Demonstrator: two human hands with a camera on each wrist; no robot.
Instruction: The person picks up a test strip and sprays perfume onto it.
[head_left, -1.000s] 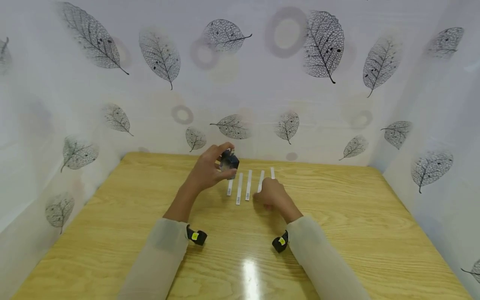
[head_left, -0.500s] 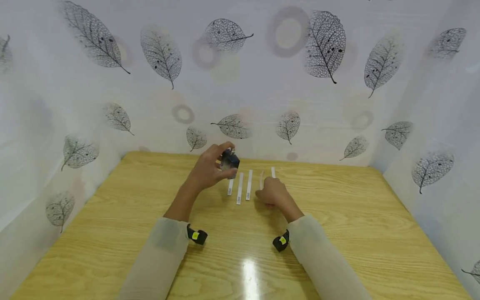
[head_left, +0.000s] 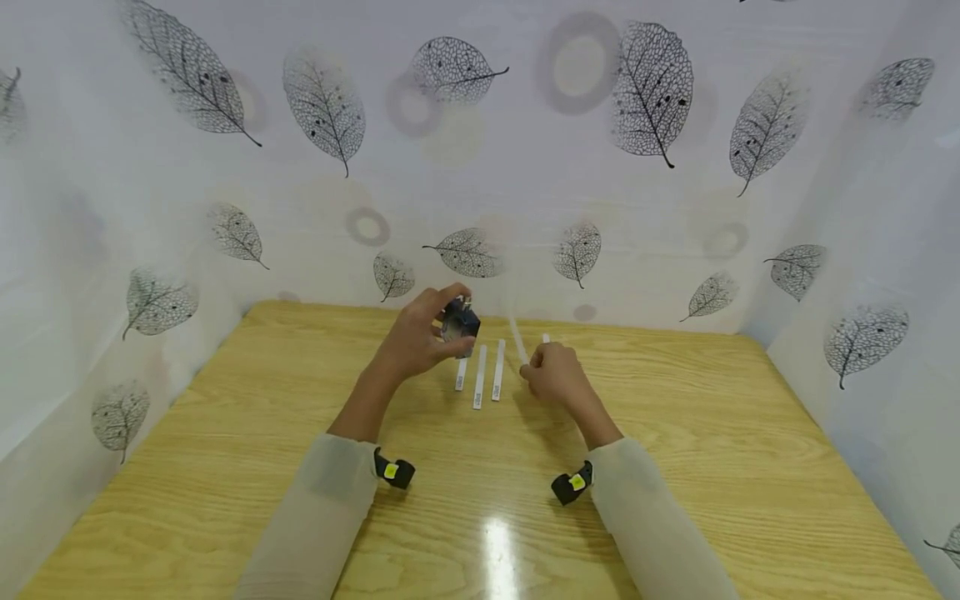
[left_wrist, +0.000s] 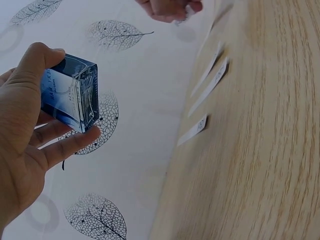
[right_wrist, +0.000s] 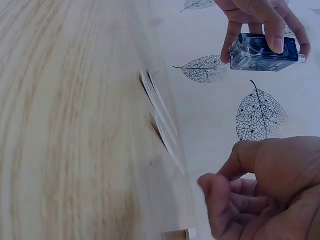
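My left hand [head_left: 412,337] grips a blue glass perfume bottle [head_left: 460,327] above the table, thumb and fingers spread around its sides. In the left wrist view, printed lettering shows on the bottle [left_wrist: 62,92]. My right hand [head_left: 557,375] pinches one end of a thin white paper test strip [head_left: 517,337], which points up and away toward the back wall. In the right wrist view, thumb and forefinger of the right hand [right_wrist: 265,192] meet at their tips, and the strip is hidden there.
Three white strips [head_left: 479,379] with small printed ends lie side by side between the hands. Another strip [head_left: 546,338] lies partly hidden behind my right hand. The wooden table [head_left: 712,467] ends at a leaf-patterned wall covering [head_left: 480,167] close behind.
My right hand has picked up one strip from the table, raising its far end, and has shifted slightly up and right. The left hand stays still with the perfume bottle.
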